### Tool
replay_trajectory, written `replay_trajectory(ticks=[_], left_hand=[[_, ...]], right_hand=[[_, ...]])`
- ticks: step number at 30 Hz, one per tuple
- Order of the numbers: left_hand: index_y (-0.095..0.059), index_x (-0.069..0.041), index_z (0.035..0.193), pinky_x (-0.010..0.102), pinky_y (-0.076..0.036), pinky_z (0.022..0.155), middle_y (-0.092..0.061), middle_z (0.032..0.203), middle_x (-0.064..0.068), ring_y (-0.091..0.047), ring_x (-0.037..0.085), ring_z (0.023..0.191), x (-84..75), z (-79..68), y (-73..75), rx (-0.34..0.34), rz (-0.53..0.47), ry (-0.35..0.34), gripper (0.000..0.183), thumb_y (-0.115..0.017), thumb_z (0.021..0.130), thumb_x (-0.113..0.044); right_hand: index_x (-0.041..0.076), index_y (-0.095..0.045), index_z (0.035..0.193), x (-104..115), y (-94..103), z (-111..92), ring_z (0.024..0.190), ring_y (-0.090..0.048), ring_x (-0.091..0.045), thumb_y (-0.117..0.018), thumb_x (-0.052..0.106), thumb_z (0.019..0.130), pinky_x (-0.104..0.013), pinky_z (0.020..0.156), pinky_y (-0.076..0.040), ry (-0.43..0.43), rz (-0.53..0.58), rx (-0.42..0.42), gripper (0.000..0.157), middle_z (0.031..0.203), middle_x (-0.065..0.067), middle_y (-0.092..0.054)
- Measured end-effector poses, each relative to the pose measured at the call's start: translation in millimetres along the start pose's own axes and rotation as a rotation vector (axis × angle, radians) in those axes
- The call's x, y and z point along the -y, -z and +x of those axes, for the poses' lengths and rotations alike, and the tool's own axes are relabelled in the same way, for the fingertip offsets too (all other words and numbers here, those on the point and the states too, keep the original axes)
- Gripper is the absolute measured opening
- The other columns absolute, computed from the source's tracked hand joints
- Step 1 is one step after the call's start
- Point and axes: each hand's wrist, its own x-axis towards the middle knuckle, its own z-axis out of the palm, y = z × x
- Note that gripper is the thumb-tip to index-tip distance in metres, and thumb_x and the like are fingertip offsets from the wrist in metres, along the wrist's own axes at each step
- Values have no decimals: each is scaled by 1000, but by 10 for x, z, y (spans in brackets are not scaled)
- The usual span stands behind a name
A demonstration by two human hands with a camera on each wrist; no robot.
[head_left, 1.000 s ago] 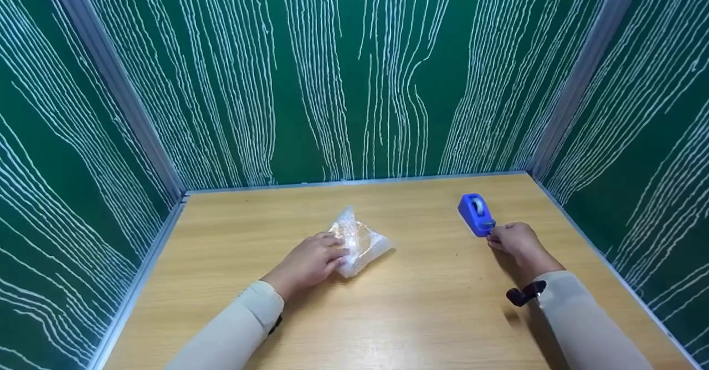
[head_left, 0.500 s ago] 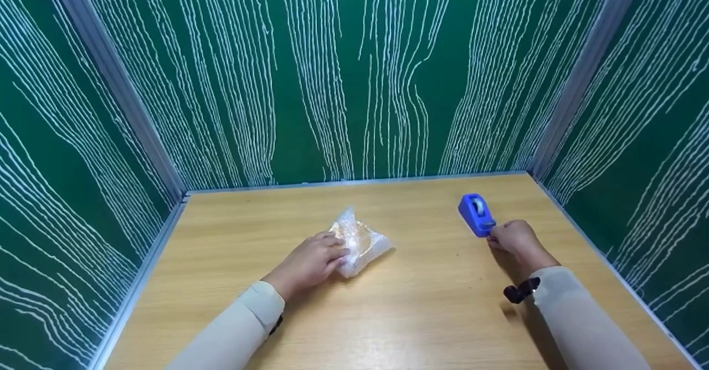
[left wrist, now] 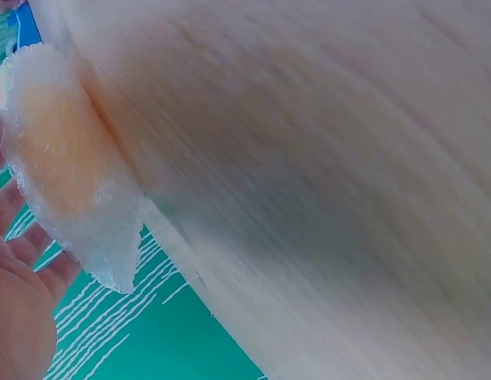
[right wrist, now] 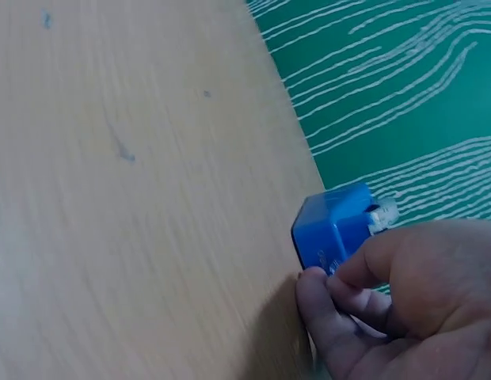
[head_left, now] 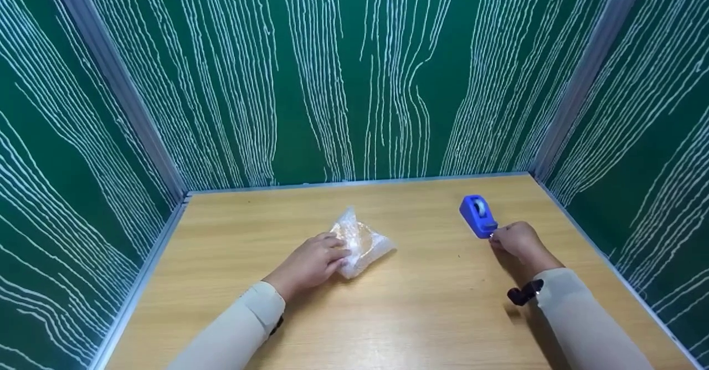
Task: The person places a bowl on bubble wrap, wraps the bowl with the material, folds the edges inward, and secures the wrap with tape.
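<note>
A bubble-wrapped parcel (head_left: 363,248) with something orange-yellow inside lies on the table left of centre. My left hand (head_left: 310,262) rests on its left end from above, the fingers spread and fairly straight, as the left wrist view shows from the palm side (left wrist: 20,317). To the right stands a blue tape dispenser (head_left: 475,215) holding a roll of clear tape (head_left: 479,208). At its near end my right hand (head_left: 519,242) pinches the tape's end (right wrist: 334,267) between thumb and fingertips, with the fingers curled in. The pinched piece is mostly hidden by the fingertips.
The wooden table (head_left: 399,325) ends at a metal frame along the back and sides. Green panels (head_left: 310,82) with white wavy lines enclose it on three sides. Both forearms wear pale sleeves, and a black wrist mount (head_left: 525,292) shows at the right wrist.
Almost nothing differs. The left hand stays on the parcel and the right hand stays at the dispenser's near end, with only a slight shift of the right wrist.
</note>
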Motion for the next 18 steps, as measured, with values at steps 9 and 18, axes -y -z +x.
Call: replay_trajectory(ticks=[9,18], left_hand=[[-73,-25,155,57,-38,138,-64,168,2,-48,33,166,-12,5,21,5,-1,-9,44,-62,117,-44],[-71,-27,156,58,-38,138,-62,170,0,-47,32,167,-20,-2,16,18,-9,5,45,-62,116,-47]], right_hand=[[-14,-43,163,-101,143,11,130,-70,-31,-52,27,119,-55,134,-44,-5,139,109,61,151,-28,-66],[-7,-45,162,-3,346,-213,138,-58,-43,-47,33,119,-53,123,-54,51,45,172,59,152,-28,-58]])
